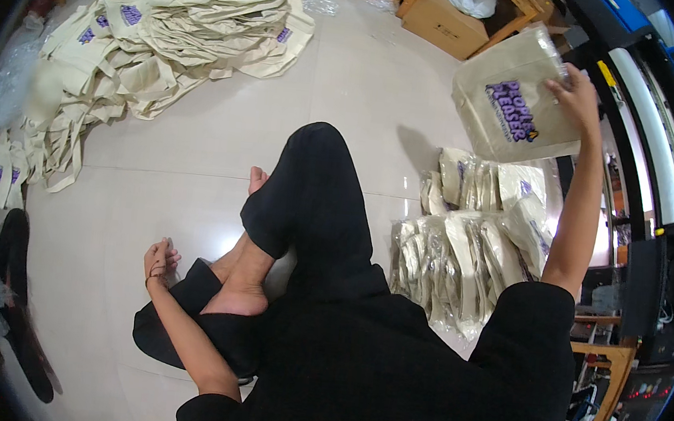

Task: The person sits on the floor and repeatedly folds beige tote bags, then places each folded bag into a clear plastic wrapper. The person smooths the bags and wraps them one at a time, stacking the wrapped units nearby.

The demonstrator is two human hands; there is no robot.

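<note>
At the upper right, my right hand [573, 95] grips the upper edge of a cream tote bag [495, 96] in clear plastic, printed in purple. Below it, rows of wrapped cream bags [453, 261] lie on the floor beside my right leg. My left hand [163, 259] rests low beside my crossed left leg, fingers loosely bent and apart, with nothing visible in it. I sit on the tiled floor in dark trousers.
A large heap of unwrapped tote bags [169, 27] spreads across the upper left. Cardboard boxes [441, 31] and a wooden shelf stand at the top. A large machine [643, 149] lines the right side; a dark elongated object [20, 303] lies at left. Part of another person shows top left.
</note>
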